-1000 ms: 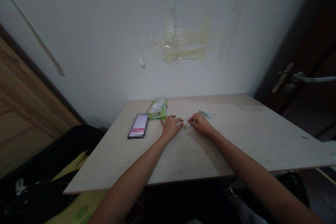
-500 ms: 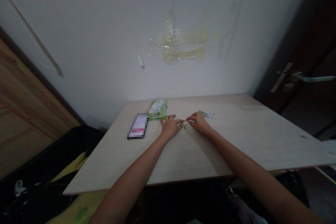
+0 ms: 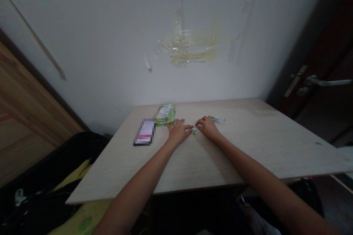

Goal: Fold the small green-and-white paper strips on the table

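A small green-and-white packet (image 3: 196,131) lies on the table between my two hands. The thumb and forefinger of my left hand (image 3: 179,133) close on its left end, while the other fingers spread toward a stack of green-and-white packets (image 3: 165,113). My right hand (image 3: 209,128) has its fingers bent over the small packet's right side and hides part of it. Just behind that hand lies a narrow green-and-white strip (image 3: 217,119), partly covered by the fingers.
A phone (image 3: 145,131) with a blurred screen lies left of my left hand, against the stack. The pale wooden table (image 3: 248,147) meets a wall with peeling tape (image 3: 190,49). At right is a dark door with a metal handle (image 3: 328,81).
My left hand's outer fingers have spread slightly farther left, toward the stack. My right fingers have shifted a little over the small packet. Everything else stays in place.
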`<state>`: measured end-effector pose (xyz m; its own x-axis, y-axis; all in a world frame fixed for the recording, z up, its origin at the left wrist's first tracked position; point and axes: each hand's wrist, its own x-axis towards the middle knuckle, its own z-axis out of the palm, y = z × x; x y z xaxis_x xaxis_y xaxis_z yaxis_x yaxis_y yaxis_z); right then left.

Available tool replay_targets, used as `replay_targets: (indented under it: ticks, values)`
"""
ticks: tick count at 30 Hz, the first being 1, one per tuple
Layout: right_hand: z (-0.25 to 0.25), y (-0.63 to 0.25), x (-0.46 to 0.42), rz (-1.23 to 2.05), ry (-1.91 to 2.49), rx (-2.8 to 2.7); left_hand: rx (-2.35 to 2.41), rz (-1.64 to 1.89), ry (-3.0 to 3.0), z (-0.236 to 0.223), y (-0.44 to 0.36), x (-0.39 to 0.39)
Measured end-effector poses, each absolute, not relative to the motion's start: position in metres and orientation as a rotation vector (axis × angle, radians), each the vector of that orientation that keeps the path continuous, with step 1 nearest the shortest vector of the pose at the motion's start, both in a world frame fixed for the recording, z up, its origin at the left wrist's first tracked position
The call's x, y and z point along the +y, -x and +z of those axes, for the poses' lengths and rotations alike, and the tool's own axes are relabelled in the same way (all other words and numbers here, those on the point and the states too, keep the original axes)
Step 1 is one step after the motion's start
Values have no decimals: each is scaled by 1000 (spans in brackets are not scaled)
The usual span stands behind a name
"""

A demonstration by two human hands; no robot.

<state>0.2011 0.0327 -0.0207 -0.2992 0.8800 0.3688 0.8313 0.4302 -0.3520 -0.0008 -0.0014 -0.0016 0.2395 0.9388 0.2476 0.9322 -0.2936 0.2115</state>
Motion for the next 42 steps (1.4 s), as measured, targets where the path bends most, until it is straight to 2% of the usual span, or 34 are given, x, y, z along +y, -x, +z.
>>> replay_targets:
  ticks: [21, 42]
  values:
    - [-20, -216, 31, 230, 1260, -2323, 1856, 538, -2471, -2, 2, -6]
    - [-24, -215, 28, 229, 1251, -2196, 1848, 602, -2349, -7, 6, 1]
